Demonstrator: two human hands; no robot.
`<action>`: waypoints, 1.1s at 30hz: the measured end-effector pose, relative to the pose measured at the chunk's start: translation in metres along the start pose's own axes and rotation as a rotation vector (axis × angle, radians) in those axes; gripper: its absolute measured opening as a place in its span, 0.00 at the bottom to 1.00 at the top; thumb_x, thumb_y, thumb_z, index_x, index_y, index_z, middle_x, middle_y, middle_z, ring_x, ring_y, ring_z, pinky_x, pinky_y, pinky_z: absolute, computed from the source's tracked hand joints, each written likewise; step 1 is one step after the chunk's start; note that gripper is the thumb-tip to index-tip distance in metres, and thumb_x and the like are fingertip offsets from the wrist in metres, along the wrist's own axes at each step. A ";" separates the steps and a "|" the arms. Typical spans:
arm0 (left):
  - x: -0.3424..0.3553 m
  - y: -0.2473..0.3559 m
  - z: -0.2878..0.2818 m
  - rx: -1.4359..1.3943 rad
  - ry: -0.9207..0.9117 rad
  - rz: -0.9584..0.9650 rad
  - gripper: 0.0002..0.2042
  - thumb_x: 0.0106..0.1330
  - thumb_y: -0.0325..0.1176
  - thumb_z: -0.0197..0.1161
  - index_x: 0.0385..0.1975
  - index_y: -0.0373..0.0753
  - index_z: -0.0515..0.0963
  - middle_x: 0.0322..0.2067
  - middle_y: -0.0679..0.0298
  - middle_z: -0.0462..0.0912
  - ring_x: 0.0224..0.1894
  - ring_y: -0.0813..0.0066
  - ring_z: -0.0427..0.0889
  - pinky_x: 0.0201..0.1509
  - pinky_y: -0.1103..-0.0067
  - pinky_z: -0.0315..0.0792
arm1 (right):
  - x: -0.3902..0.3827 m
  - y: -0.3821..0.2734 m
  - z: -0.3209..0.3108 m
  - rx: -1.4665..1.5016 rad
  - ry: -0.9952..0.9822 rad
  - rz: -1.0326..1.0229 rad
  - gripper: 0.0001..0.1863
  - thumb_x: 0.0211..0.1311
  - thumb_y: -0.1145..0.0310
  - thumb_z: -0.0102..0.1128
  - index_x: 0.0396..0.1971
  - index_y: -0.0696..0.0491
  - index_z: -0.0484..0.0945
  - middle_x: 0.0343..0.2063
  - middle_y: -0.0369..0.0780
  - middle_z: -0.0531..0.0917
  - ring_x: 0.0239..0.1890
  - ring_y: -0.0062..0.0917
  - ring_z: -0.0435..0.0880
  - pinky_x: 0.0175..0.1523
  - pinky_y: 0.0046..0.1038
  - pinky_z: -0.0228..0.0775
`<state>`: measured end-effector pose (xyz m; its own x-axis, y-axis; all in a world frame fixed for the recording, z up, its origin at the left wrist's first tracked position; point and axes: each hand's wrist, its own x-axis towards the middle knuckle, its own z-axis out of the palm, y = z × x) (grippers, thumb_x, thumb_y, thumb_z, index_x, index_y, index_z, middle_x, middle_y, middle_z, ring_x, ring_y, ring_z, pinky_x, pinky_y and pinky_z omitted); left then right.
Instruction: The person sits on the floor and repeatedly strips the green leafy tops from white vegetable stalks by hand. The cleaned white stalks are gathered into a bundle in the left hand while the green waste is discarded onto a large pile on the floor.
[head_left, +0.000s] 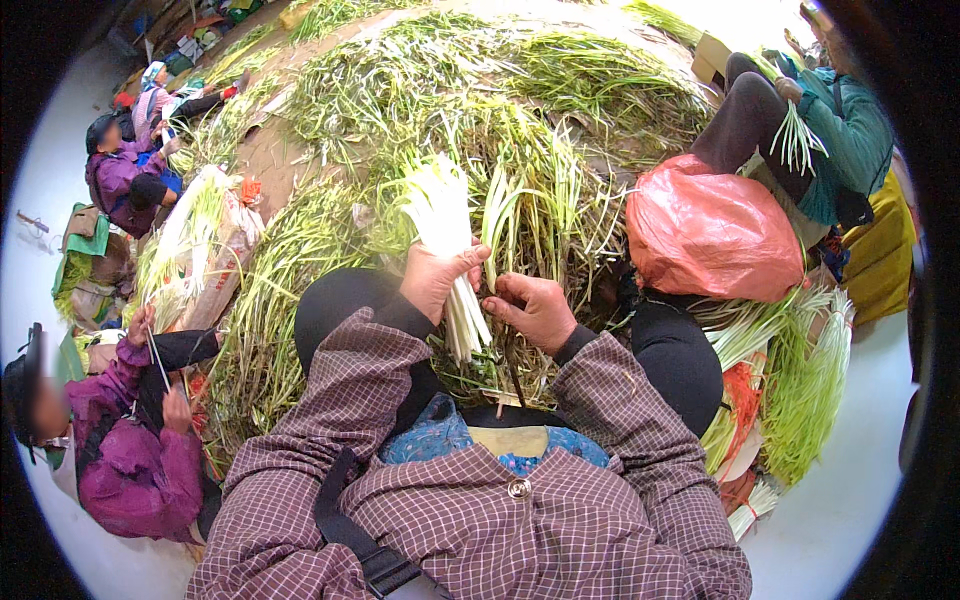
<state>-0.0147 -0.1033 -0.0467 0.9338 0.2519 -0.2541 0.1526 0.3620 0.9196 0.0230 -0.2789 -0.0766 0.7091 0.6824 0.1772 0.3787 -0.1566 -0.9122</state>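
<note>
The left hand [435, 280] was wrapped tight around a bunch of white stalks [450, 250]. The right hand [535, 308] pinched one green stalk [495, 215] beside it. Behind them lay a big green pile [480, 90], with a red bag [710, 235] close on the right.

Soft, even daylight with faint shadows; the pale floor [860, 520] glares white, and fisheye bending blackens the rim.
</note>
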 end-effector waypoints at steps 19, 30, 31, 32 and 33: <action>0.007 0.004 -0.002 0.019 0.023 -0.001 0.08 0.55 0.26 0.66 0.32 0.35 0.75 0.16 0.68 0.75 0.15 0.79 0.73 0.20 0.83 0.70 | 0.027 0.004 0.016 1.085 0.336 0.282 0.11 0.67 0.64 0.51 0.32 0.55 0.77 0.30 0.35 0.83 0.28 0.15 0.78 0.27 0.17 0.69; 0.012 0.015 -0.012 0.071 0.015 0.026 0.07 0.53 0.23 0.66 0.30 0.34 0.74 0.16 0.66 0.75 0.15 0.77 0.74 0.22 0.81 0.72 | -0.041 0.036 0.017 0.151 -0.071 -0.175 0.06 0.51 0.74 0.60 0.19 0.59 0.73 0.21 0.42 0.77 0.22 0.30 0.78 0.28 0.30 0.71; 0.011 0.019 -0.011 0.083 0.032 0.035 0.08 0.53 0.23 0.66 0.30 0.34 0.74 0.16 0.66 0.75 0.16 0.77 0.75 0.22 0.81 0.73 | -0.043 0.044 0.021 0.124 -0.203 -0.264 0.06 0.49 0.74 0.61 0.20 0.58 0.74 0.21 0.43 0.76 0.22 0.33 0.78 0.29 0.32 0.71; 0.011 0.021 -0.012 0.096 0.050 0.043 0.08 0.53 0.22 0.66 0.31 0.34 0.74 0.16 0.65 0.75 0.16 0.76 0.75 0.23 0.80 0.74 | -0.047 0.051 0.026 0.096 -0.335 -0.354 0.05 0.48 0.73 0.61 0.20 0.57 0.75 0.22 0.44 0.76 0.23 0.37 0.78 0.30 0.34 0.71; 0.014 0.023 -0.016 0.114 0.054 0.040 0.10 0.53 0.21 0.66 0.33 0.33 0.73 0.18 0.64 0.76 0.17 0.76 0.76 0.24 0.81 0.74 | -0.053 0.057 0.030 -0.074 -0.523 -0.322 0.05 0.48 0.71 0.62 0.21 0.55 0.77 0.23 0.44 0.77 0.24 0.40 0.78 0.30 0.37 0.70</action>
<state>-0.0036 -0.0775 -0.0341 0.9214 0.3136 -0.2296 0.1542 0.2474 0.9566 -0.0106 -0.3029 -0.1491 0.1744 0.9603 0.2179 0.5784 0.0792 -0.8119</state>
